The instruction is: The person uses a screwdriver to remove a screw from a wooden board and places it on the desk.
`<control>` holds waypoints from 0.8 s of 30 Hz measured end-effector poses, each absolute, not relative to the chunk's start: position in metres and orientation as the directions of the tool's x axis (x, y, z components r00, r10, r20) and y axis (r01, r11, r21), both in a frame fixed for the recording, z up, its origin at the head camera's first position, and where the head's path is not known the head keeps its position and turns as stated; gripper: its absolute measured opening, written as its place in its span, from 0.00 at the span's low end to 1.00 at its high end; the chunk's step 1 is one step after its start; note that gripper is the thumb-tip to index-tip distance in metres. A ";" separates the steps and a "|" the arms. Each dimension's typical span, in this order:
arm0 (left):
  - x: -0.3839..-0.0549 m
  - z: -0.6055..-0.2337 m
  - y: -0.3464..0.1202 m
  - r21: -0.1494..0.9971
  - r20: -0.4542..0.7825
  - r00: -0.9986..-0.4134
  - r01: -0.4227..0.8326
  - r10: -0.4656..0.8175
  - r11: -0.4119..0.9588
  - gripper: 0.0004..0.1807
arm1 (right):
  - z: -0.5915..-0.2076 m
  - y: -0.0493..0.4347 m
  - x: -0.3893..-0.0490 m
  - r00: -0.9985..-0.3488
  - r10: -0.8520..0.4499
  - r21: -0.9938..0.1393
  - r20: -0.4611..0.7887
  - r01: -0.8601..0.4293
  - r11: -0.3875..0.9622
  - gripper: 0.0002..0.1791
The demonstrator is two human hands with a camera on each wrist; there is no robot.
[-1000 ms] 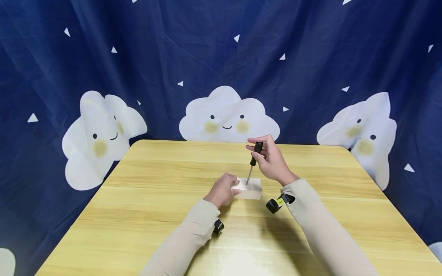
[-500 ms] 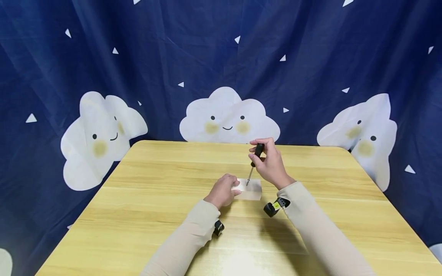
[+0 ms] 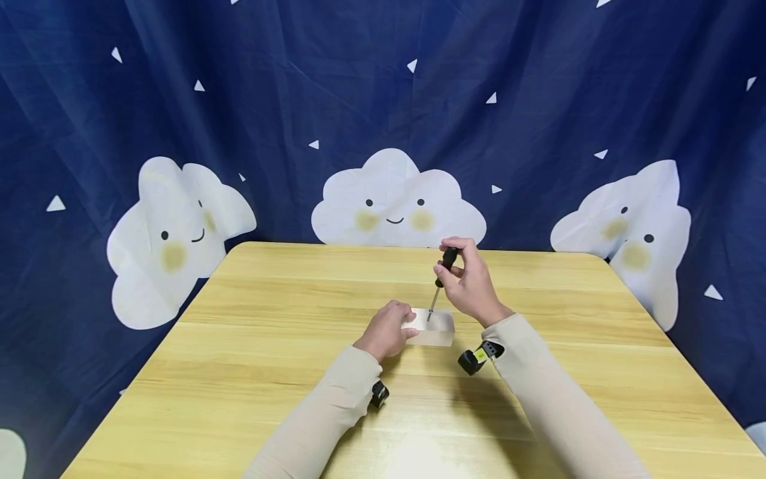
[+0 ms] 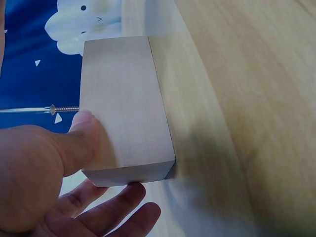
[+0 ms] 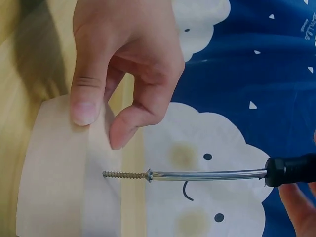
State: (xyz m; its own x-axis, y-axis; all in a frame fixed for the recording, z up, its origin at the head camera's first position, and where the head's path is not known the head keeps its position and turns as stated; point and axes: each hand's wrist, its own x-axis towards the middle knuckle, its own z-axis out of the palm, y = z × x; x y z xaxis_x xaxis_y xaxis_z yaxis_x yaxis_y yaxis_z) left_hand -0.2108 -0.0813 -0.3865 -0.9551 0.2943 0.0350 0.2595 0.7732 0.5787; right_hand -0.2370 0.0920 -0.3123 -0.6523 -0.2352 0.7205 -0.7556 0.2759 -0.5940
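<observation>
A pale wooden block (image 3: 441,327) lies on the table, its left end gripped by my left hand (image 3: 385,330). In the left wrist view the thumb (image 4: 85,136) presses one long face of the block, with other fingers at its end. My right hand (image 3: 474,286) holds a screwdriver (image 3: 449,261) by its black handle, slightly tilted above the block. Its steel shaft meets the head of a screw (image 5: 126,175), which stands point-down at the block's upper face with most of its thread exposed. The right fingers curl round the handle, mostly outside the right wrist view.
The light wooden table (image 3: 269,346) stretches out on all sides of the block. Behind it hangs a dark blue curtain (image 3: 269,100) printed with white smiling clouds. Each wrist wears a black strap device, the right one (image 3: 474,359) hanging beside the sleeve.
My right hand has turned slightly about the screwdriver's handle, its fingers closing in nearer and the wrist shifting a little left. The left hand and the block stay in place.
</observation>
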 end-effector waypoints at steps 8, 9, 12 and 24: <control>-0.210 -0.385 -0.080 0.584 0.025 -0.959 0.243 0.282 0.774 0.15 | -0.319 0.095 -0.244 -0.549 -0.093 -0.460 0.831 -0.771 0.439 0.24; -0.210 -0.385 -0.080 0.587 0.021 -0.960 0.239 0.280 0.774 0.15 | -0.318 0.095 -0.244 -0.545 -0.088 -0.457 0.834 -0.771 0.444 0.23; -0.211 -0.386 -0.080 0.588 0.020 -0.960 0.237 0.279 0.773 0.15 | -0.316 0.096 -0.244 -0.554 -0.098 -0.462 0.827 -0.768 0.443 0.21; -0.208 -0.382 -0.080 0.592 0.010 -0.962 0.226 0.273 0.773 0.14 | -0.303 0.093 -0.236 -0.647 -0.282 -0.638 0.708 -0.758 0.136 0.22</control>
